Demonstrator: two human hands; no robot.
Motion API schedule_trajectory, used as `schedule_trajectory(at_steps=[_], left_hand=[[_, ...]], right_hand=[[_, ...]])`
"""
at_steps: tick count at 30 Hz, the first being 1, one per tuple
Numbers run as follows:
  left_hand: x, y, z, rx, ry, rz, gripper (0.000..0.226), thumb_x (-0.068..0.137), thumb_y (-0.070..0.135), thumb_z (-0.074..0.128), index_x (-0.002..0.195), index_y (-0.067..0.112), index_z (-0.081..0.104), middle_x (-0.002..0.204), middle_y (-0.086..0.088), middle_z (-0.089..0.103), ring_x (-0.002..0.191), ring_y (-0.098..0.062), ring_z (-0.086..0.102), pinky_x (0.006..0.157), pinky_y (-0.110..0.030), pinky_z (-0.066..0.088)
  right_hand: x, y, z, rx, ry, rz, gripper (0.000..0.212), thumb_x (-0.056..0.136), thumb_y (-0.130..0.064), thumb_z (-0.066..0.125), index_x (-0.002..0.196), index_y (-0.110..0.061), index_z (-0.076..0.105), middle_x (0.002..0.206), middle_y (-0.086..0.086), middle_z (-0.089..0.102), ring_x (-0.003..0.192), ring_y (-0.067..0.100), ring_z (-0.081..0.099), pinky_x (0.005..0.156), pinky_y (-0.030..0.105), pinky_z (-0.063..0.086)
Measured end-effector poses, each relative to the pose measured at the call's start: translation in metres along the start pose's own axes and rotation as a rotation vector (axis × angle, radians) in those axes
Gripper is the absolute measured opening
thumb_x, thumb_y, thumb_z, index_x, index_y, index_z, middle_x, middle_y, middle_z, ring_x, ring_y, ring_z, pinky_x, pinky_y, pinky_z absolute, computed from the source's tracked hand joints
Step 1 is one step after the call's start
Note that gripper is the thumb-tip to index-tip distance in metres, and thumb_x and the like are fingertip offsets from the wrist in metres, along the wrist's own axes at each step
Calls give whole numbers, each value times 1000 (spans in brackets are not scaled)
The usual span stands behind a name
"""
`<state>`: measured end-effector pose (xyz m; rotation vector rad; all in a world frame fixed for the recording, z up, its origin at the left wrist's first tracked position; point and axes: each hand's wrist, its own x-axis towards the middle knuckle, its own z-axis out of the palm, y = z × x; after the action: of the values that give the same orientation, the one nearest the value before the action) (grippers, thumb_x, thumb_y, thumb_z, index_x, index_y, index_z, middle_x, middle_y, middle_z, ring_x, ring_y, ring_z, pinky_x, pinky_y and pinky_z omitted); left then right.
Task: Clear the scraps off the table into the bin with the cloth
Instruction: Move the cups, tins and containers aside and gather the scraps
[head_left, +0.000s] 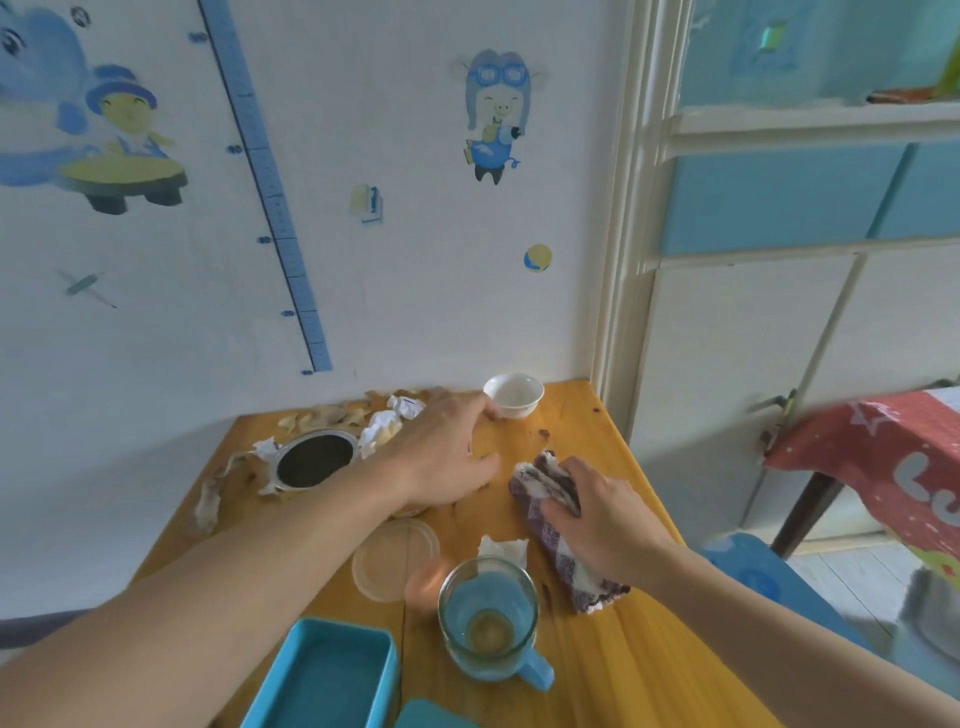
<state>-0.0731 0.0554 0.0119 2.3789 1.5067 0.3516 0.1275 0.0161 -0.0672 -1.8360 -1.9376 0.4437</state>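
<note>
A purple and white striped cloth (566, 558) lies on the wooden table (571, 426) at the right, and my right hand (602, 512) presses down on it with fingers curled over its far end. My left hand (441, 452) reaches across the table's middle, palm down, fingers spread, its tips close to a small white bowl (514, 395). Scraps (332, 413) of peel and crumpled white paper (384, 431) are heaped along the far left edge by the wall. Another crumpled paper (501, 548) sits near the glass. No bin is in view.
A round metal strainer (314, 460) with dark contents sits at the left. A clear plastic lid (397, 558), a glass cup with blue handle (488, 618) and a blue box (327, 675) stand near me. A blue stool (769, 577) and a red-covered table (883, 457) are at the right.
</note>
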Motion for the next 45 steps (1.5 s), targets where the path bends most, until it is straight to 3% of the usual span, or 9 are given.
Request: schedule_trajectory(at_steps=[6, 11, 18, 22, 27, 31, 36, 38, 45], left_hand=[[-94, 20, -8, 33, -180, 70, 78, 79, 69, 66, 145, 35, 41, 145, 10, 50, 127, -5, 49, 104, -32, 44], [-123, 18, 15, 158, -195, 60, 101, 61, 86, 65, 145, 39, 36, 139, 13, 52, 126, -14, 49, 107, -40, 39], [-126, 9, 32, 95, -99, 62, 105, 61, 75, 73, 150, 39, 29, 147, 13, 49, 132, -16, 44, 111, -40, 32], [-124, 9, 39, 31, -29, 66, 99, 67, 69, 75, 150, 39, 31, 143, 15, 52, 129, -12, 45, 104, -32, 31], [-120, 7, 40, -5, 50, 59, 96, 63, 72, 70, 147, 43, 33, 131, 20, 57, 120, -8, 53, 105, -38, 38], [-107, 5, 38, -108, 113, 51, 94, 60, 75, 68, 143, 46, 34, 131, 22, 57, 117, -5, 57, 98, -40, 49], [-81, 5, 38, -175, 138, 33, 94, 62, 69, 75, 144, 44, 35, 138, 15, 57, 120, -8, 58, 96, -36, 53], [-68, 5, 35, -191, 155, 34, 92, 66, 62, 79, 145, 39, 37, 136, 12, 58, 118, -7, 58, 96, -31, 51], [-3, 0, 31, -211, 181, -37, 84, 71, 50, 83, 141, 31, 42, 129, 6, 57, 114, -11, 54, 91, -32, 46]], right_hand=[[-16, -17, 5, 3, -33, 27, 26, 96, -45, 55, 113, -26, 51, 94, -5, 64, 75, 12, 59, 55, 29, 45], [-27, -24, 10, 35, -42, 11, 19, 97, -42, 57, 106, -26, 51, 90, -6, 66, 72, 7, 61, 56, 26, 51], [-35, -25, 13, 119, -30, -4, 19, 95, -42, 62, 96, -25, 54, 87, -8, 65, 73, 7, 61, 56, 20, 44], [-39, -22, 12, 152, -15, 16, 20, 95, -43, 62, 98, -24, 56, 86, -8, 65, 71, 5, 59, 52, 17, 40], [-38, -12, 3, 173, 55, 94, 20, 96, -43, 60, 98, -24, 57, 80, -10, 62, 67, 5, 57, 49, 16, 37], [-39, -1, -3, 161, 90, 114, 19, 97, -41, 59, 101, -23, 58, 77, -13, 58, 66, 3, 54, 49, 17, 34], [-33, 10, -7, 157, 115, 138, 19, 95, -42, 61, 95, -23, 59, 78, -7, 62, 69, 10, 58, 55, 27, 45], [-31, 15, -8, 165, 118, 152, 19, 95, -41, 62, 93, -22, 59, 78, -5, 62, 69, 12, 58, 56, 29, 47], [-25, 19, -2, 126, 96, 144, 18, 95, -46, 56, 91, -29, 55, 78, -4, 64, 68, 14, 61, 60, 37, 55]])
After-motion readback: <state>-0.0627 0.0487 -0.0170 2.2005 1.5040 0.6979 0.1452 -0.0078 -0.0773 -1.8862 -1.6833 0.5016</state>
